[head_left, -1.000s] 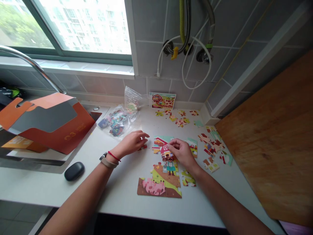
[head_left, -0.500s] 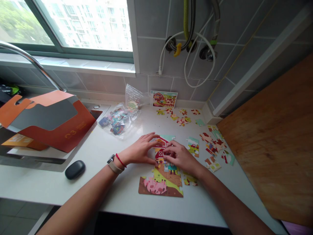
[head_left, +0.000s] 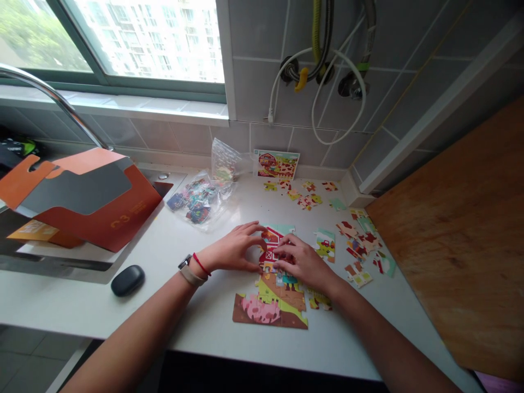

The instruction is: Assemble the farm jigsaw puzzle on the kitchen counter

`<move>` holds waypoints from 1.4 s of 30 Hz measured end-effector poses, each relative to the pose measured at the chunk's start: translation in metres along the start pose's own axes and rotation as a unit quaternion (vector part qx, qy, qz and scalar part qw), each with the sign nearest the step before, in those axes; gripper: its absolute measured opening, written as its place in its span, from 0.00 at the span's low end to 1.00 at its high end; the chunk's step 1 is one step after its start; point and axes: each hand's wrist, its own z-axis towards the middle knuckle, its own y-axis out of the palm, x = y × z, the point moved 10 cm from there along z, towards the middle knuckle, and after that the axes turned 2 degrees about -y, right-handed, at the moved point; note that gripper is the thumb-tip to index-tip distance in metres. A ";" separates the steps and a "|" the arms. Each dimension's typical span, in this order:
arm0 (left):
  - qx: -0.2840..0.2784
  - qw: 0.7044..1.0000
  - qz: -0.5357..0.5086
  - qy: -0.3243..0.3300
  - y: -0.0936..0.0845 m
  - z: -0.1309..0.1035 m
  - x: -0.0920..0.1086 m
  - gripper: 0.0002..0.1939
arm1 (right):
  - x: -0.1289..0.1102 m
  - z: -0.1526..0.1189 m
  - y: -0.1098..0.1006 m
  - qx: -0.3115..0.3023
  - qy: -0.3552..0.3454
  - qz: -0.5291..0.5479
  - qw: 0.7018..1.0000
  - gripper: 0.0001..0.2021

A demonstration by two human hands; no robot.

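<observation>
While my left hand (head_left: 242, 248) spreads wide at the left edge of the joined puzzle (head_left: 270, 305), my right hand (head_left: 301, 262) curls narrowly over its red barn part; whether it grips a piece, I cannot tell. The puzzle lies flat on the white counter (head_left: 204, 322), near its front edge. Behind, a picture card (head_left: 276, 165) leans against grey wall tiles (head_left: 268, 139), below looped hoses and a white cable (head_left: 360, 117). Bright light enters through the window (head_left: 155, 41) at left, above an orange box (head_left: 98, 224) by the sink.

Daylight glare from blown-out window (head_left: 155, 38), upper left; right side dim; edges stretched.
</observation>
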 end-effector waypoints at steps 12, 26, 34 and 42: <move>-0.025 0.997 0.050 -0.045 -0.016 -0.007 -0.019 0.18 | 0.009 0.001 -0.002 0.000 0.035 0.027 0.999 0.11; -0.022 0.994 0.067 -0.080 -0.016 -0.008 -0.031 0.18 | 0.007 0.001 -0.001 -0.005 0.044 0.019 0.999 0.09; -0.020 0.993 0.069 -0.095 -0.015 -0.010 -0.037 0.16 | 0.012 -0.001 0.003 -0.008 0.045 0.024 0.999 0.08; -0.003 0.985 0.082 -0.149 -0.027 -0.015 -0.049 0.12 | 0.016 -0.002 0.004 -0.011 0.056 0.029 0.998 0.09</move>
